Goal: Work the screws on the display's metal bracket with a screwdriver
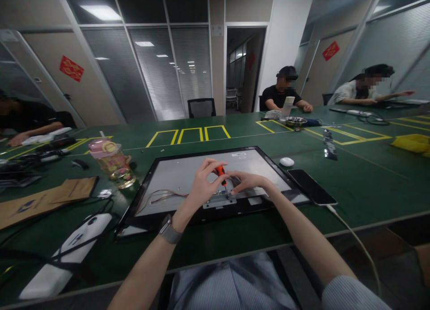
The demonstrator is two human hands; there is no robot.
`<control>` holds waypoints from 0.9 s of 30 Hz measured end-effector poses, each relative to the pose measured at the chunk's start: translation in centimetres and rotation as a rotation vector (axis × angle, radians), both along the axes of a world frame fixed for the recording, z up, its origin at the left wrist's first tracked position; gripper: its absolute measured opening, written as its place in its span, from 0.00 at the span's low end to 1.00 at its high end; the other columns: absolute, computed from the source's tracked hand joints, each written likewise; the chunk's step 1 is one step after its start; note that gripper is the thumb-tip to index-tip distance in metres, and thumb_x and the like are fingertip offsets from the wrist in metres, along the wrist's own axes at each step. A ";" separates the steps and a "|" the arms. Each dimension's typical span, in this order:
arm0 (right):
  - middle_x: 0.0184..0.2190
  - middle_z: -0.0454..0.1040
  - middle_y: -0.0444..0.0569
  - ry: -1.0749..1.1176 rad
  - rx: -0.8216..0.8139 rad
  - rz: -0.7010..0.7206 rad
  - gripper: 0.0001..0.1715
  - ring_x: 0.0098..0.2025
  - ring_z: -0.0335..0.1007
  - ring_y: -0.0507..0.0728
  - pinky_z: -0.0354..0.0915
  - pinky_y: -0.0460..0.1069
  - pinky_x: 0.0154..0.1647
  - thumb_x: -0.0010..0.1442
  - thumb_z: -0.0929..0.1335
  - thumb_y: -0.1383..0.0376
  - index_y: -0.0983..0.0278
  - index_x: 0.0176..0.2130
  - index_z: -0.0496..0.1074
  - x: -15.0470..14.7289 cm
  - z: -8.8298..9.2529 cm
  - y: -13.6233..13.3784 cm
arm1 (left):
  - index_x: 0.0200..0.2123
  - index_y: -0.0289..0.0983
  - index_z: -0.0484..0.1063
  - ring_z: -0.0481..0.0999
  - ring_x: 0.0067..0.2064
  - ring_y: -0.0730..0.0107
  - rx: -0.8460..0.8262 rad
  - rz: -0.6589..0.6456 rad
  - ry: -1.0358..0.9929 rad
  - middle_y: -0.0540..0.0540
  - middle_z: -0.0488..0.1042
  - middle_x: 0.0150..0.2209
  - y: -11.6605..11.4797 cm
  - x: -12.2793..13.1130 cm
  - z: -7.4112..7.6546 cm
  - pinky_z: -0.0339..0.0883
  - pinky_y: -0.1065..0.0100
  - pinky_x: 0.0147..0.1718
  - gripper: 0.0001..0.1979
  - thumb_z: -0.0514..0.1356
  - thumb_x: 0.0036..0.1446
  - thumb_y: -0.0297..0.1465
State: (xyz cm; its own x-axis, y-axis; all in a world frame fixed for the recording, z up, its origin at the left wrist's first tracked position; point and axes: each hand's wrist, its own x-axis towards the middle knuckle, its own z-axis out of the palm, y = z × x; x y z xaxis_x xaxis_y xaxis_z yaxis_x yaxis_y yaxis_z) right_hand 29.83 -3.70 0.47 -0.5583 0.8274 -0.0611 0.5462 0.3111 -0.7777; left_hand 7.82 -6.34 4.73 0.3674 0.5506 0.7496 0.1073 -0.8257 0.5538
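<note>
A flat panel [174, 175] with a black frame and grey back lies on the green table in front of me. My left hand [205, 181] has its fingers closed round the orange and black handle of a small screwdriver [221, 171]. The screwdriver's thin shaft points down at a metal bracket [220, 201] near the panel's front edge. From the right, my right hand [243, 181] reaches in, its fingertips close together beside the handle and shaft; what they pinch, if anything, is too small to tell. Thin wires [161, 198] run across the panel's left part.
A pink-lidded bottle [112, 164], a paper bag [50, 200] and a white power strip [72, 251] lie or stand at the left. A phone [312, 187] on a cable and a white case [286, 161] are at the right. Several people sit around the table.
</note>
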 end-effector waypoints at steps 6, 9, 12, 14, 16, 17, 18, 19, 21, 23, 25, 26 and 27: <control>0.57 0.64 0.49 0.009 0.019 0.035 0.42 0.62 0.54 0.65 0.49 0.56 0.63 0.40 0.75 0.46 0.59 0.52 0.69 0.1 -0.3 0.3 | 0.53 0.40 0.67 0.74 0.49 0.65 -0.266 -0.267 -0.033 0.40 0.67 0.53 -0.3 -0.3 0.2 0.71 0.63 0.46 0.17 0.52 0.62 0.29; 0.56 0.65 0.48 0.012 0.032 0.048 0.42 0.61 0.56 0.65 0.50 0.56 0.63 0.40 0.75 0.46 0.59 0.52 0.69 0.2 -0.6 0.5 | 0.52 0.39 0.69 0.75 0.47 0.66 -0.290 -0.238 -0.052 0.41 0.70 0.49 0.1 -0.2 -0.2 0.72 0.64 0.45 0.16 0.55 0.61 0.30; 0.58 0.64 0.47 0.005 0.026 0.016 0.43 0.61 0.54 0.66 0.50 0.57 0.63 0.39 0.75 0.46 0.57 0.52 0.69 0.3 -0.9 0.6 | 0.44 0.39 0.74 0.73 0.41 0.70 -0.194 -0.091 -0.064 0.45 0.71 0.41 0.4 -0.1 -0.4 0.72 0.68 0.40 0.12 0.61 0.56 0.31; 0.58 0.63 0.47 -0.003 0.017 0.005 0.43 0.62 0.54 0.67 0.50 0.57 0.63 0.38 0.76 0.47 0.56 0.53 0.69 0.3 -0.8 0.6 | 0.40 0.39 0.75 0.72 0.39 0.70 -0.124 -0.021 -0.059 0.46 0.69 0.38 0.4 -0.1 -0.3 0.71 0.69 0.38 0.10 0.64 0.53 0.32; 0.58 0.64 0.47 -0.007 0.008 0.004 0.44 0.62 0.54 0.68 0.50 0.58 0.63 0.38 0.76 0.46 0.56 0.53 0.69 0.2 -0.6 0.5 | 0.41 0.39 0.75 0.72 0.42 0.68 -0.090 -0.018 -0.047 0.44 0.69 0.40 0.2 -0.2 0.0 0.70 0.67 0.41 0.10 0.63 0.54 0.32; 0.58 0.64 0.48 -0.009 0.004 0.004 0.45 0.61 0.54 0.68 0.50 0.58 0.63 0.37 0.76 0.46 0.57 0.53 0.69 0.1 -0.5 0.4 | 0.42 0.38 0.75 0.72 0.44 0.66 -0.091 -0.044 -0.041 0.43 0.69 0.42 0.1 -0.3 0.2 0.69 0.65 0.43 0.10 0.61 0.56 0.33; 0.57 0.65 0.48 -0.009 0.001 0.001 0.45 0.61 0.54 0.68 0.50 0.58 0.63 0.37 0.76 0.46 0.57 0.52 0.70 0.0 -0.3 0.3 | 0.44 0.38 0.74 0.71 0.48 0.64 -0.104 -0.085 -0.042 0.42 0.70 0.45 0.0 -0.4 0.3 0.69 0.64 0.45 0.11 0.58 0.59 0.33; 0.57 0.65 0.48 -0.009 -0.001 -0.003 0.45 0.61 0.54 0.68 0.50 0.58 0.63 0.37 0.76 0.46 0.57 0.52 0.70 0.0 -0.2 0.3 | 0.46 0.38 0.74 0.71 0.50 0.63 -0.133 -0.136 -0.047 0.40 0.70 0.48 -0.1 -0.4 0.4 0.68 0.63 0.47 0.12 0.55 0.61 0.33; 0.56 0.65 0.48 -0.010 -0.002 -0.005 0.44 0.61 0.54 0.68 0.50 0.57 0.63 0.37 0.76 0.45 0.57 0.51 0.70 -0.1 -0.1 0.2 | 0.49 0.38 0.72 0.72 0.51 0.62 -0.223 -0.242 -0.060 0.40 0.70 0.51 -0.2 -0.5 0.5 0.68 0.61 0.48 0.15 0.51 0.63 0.32; 0.56 0.65 0.47 -0.007 0.004 0.009 0.43 0.61 0.55 0.66 0.50 0.57 0.63 0.38 0.75 0.45 0.57 0.51 0.70 0.0 -0.2 0.2 | 0.53 0.38 0.69 0.75 0.47 0.64 -0.315 -0.305 -0.071 0.40 0.73 0.49 -0.2 -0.4 0.4 0.70 0.61 0.47 0.17 0.51 0.64 0.32; 0.56 0.65 0.47 0.000 0.012 0.028 0.42 0.61 0.56 0.65 0.50 0.56 0.63 0.39 0.75 0.46 0.58 0.51 0.69 0.2 -0.5 0.4 | 0.55 0.39 0.67 0.75 0.45 0.66 -0.339 -0.287 -0.076 0.41 0.74 0.45 -0.1 -0.3 0.2 0.71 0.63 0.45 0.18 0.54 0.62 0.32; 0.57 0.65 0.47 0.003 0.014 0.031 0.42 0.61 0.56 0.65 0.51 0.56 0.62 0.40 0.75 0.46 0.58 0.51 0.69 0.2 -0.6 0.4 | 0.54 0.39 0.69 0.75 0.44 0.67 -0.311 -0.244 -0.076 0.42 0.74 0.43 -0.1 -0.2 0.1 0.71 0.65 0.44 0.17 0.55 0.61 0.32; 0.58 0.64 0.48 0.005 0.013 0.028 0.42 0.61 0.55 0.65 0.51 0.56 0.62 0.40 0.75 0.46 0.58 0.52 0.68 0.3 -0.8 0.5 | 0.52 0.39 0.71 0.75 0.42 0.68 -0.262 -0.183 -0.078 0.43 0.73 0.42 0.0 -0.1 0.0 0.71 0.66 0.42 0.16 0.57 0.60 0.31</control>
State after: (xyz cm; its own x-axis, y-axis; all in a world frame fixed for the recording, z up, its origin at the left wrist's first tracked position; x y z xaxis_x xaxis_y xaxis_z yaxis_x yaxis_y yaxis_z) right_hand 30.16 -3.19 -0.32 -0.5811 0.8124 -0.0478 0.5335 0.3359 -0.7762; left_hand 7.68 -6.37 4.73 0.4256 0.6584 0.6208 -0.0809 -0.6556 0.7508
